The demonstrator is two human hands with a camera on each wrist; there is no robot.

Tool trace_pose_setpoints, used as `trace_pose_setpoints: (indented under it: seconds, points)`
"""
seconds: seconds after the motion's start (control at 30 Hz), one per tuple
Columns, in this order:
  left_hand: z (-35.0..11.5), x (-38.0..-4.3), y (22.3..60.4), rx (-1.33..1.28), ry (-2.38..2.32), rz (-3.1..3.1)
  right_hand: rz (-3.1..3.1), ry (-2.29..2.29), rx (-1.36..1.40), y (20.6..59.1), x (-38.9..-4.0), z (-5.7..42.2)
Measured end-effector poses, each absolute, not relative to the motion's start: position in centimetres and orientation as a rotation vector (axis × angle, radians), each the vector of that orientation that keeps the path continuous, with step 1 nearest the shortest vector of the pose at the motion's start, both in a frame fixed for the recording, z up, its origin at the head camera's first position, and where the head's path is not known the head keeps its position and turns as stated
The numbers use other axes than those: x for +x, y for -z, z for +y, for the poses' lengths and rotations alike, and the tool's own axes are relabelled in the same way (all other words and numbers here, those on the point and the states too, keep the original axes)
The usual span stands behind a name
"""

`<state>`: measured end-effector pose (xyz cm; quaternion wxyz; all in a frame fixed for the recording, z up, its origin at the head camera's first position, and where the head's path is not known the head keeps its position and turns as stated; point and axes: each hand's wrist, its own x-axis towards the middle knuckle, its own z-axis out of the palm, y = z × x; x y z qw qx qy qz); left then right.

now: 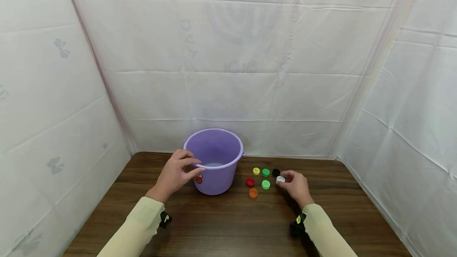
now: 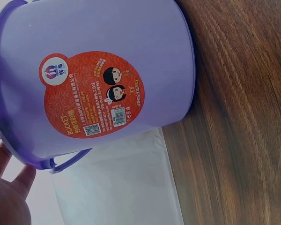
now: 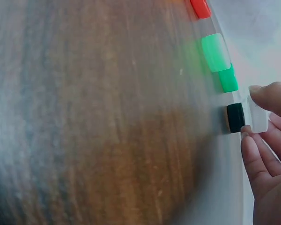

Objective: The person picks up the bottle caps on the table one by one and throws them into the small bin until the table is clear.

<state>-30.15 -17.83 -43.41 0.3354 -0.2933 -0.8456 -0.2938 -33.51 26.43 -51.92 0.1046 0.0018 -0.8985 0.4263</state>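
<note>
**White cap [image 1: 280, 179] pinched, bucket [image 1: 214, 181] held by its rim**

The right hand [image 1: 297, 185] grips the white cap between thumb and fingers, just beside the black cap [image 1: 276, 172]; it seems raised off the table [image 1: 214, 225], though its clearance is hard to judge. The left hand [image 1: 175, 173] pinches the rim of the bucket, which stands upright to the left of the caps.

The white cap is small and held only at the fingertips, so a loose pinch could let it slip and roll. A low sweep of that hand could knock the black cap or the nearer green cap [image 1: 265, 185]. The bucket looks light and empty; a pull on its rim could tip or drag it.

Its red sticker [image 2: 93, 98] reads "BUCKET" beside Chinese characters, among them 辉海 under a round logo, with a QR code [image 2: 92, 130] and a barcode [image 2: 118, 116]. The smaller print is mostly illegible. Faint letters on the cloth [image 1: 232, 94] behind seem to spell "DAY". Marks on the yellow cap [image 1: 256, 171] cannot be read.
</note>
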Motion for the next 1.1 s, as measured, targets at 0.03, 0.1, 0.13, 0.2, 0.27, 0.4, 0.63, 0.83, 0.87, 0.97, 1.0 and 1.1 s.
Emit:
trace_pose_setpoints:
  seconds: [0.03,0.1,0.13,0.2,0.27,0.4,0.63,0.83,0.87,0.97,1.0,1.1]
  points:
    - [-17.8,-30.1,43.4,-0.764,0.766,-2.206,-2.64,-1.255,0.011,51.8,-33.5,26.4]
    - [-17.8,-30.1,43.4,-0.761,0.76,-2.205,-2.619,-1.258,0.023,51.6,-33.5,26.3]
    - [-17.8,-30.1,43.4,-0.761,0.757,-2.204,-2.61,-1.263,0.028,51.6,-33.5,26.3]
    - [-17.8,-30.1,43.4,-0.757,0.754,-2.203,-2.593,-1.271,0.038,51.4,-33.4,26.2]
    - [-17.8,-30.1,43.4,-0.758,0.753,-2.202,-2.582,-1.28,0.048,51.2,-33.4,26.2]
    - [-17.8,-30.1,43.5,-0.762,0.754,-2.202,-2.578,-1.286,0.058,50.5,-33.1,26.0]
    - [-17.8,-30.2,43.5,-0.753,0.746,-2.208,-2.557,-1.27,0.12,49.0,-32.4,25.4]
    - [-17.8,-30.1,43.6,-0.758,0.753,-2.194,-2.536,-1.272,0.166,48.1,-32.1,25.1]
    - [-17.8,-30.1,43.6,-0.757,0.751,-2.195,-2.53,-1.281,0.171,47.9,-32.1,25.1]
    - [-17.8,-30.1,43.5,-0.756,0.752,-2.201,-2.524,-1.303,0.193,47.6,-32.0,24.9]
    - [-17.8,-30.1,43.5,-0.757,0.754,-2.202,-2.519,-1.315,0.197,47.4,-32.0,24.8]
    - [-17.8,-30.1,43.5,-0.758,0.766,-2.207,-2.51,-1.345,0.208,46.8,-31.8,24.5]
